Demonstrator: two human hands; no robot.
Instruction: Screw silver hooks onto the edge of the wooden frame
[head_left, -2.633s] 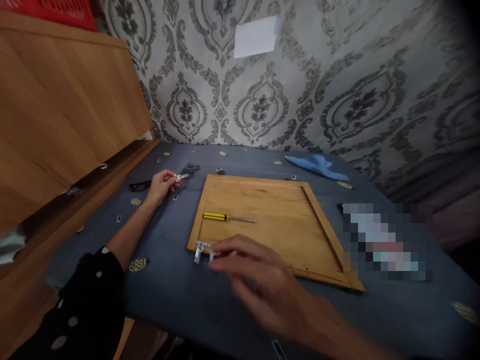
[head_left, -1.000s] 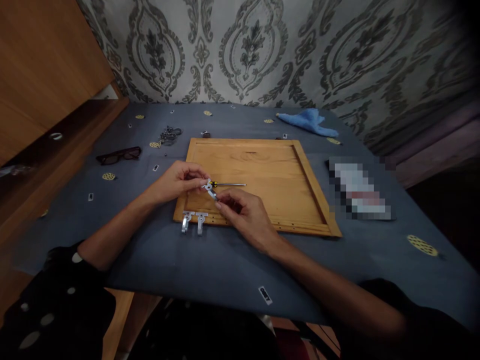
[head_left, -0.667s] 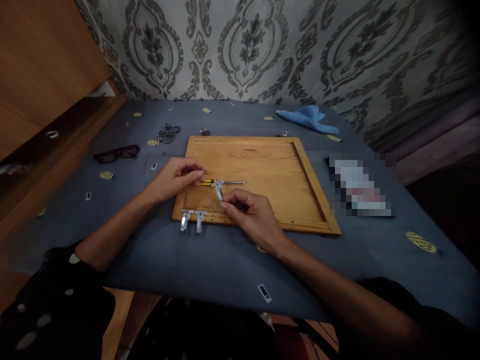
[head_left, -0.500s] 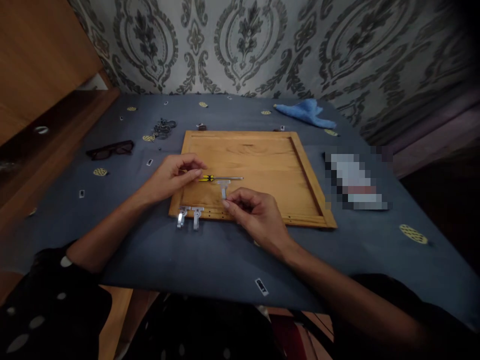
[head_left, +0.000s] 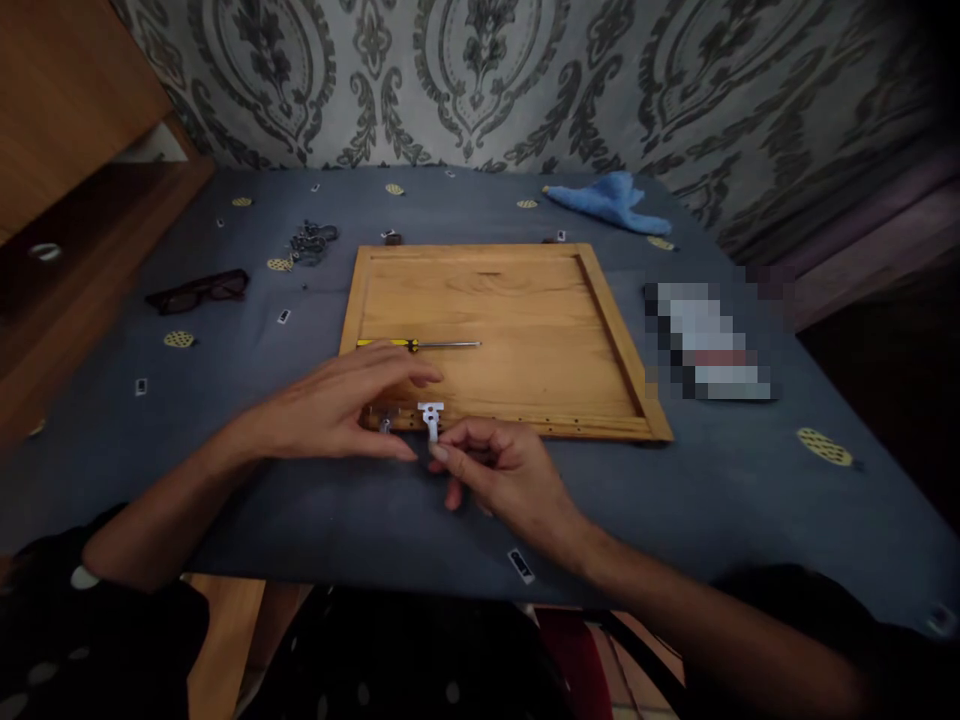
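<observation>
A wooden framed panel (head_left: 517, 300) lies flat on the blue-grey tablecloth. My right hand (head_left: 499, 475) pinches a small silver metal hook (head_left: 430, 420) and holds its plate against the panel's near rail. My left hand (head_left: 345, 405) lies over the near left corner of the panel, fingers stretched out flat; it covers the fixed hooks there, of which one (head_left: 385, 424) peeks out. A yellow-handled screwdriver (head_left: 416, 344) rests on the panel just beyond my left hand.
Black glasses (head_left: 196, 290) and a heap of dark metal parts (head_left: 309, 240) lie at the left. A blue cloth (head_left: 611, 202) sits at the back right, a blurred packet (head_left: 705, 340) to the panel's right. Wooden furniture (head_left: 67, 130) stands at the left.
My right hand carried the hook from over the screwdriver down to the panel's near rail. My left hand let go of it and moved down over the panel's near left corner.
</observation>
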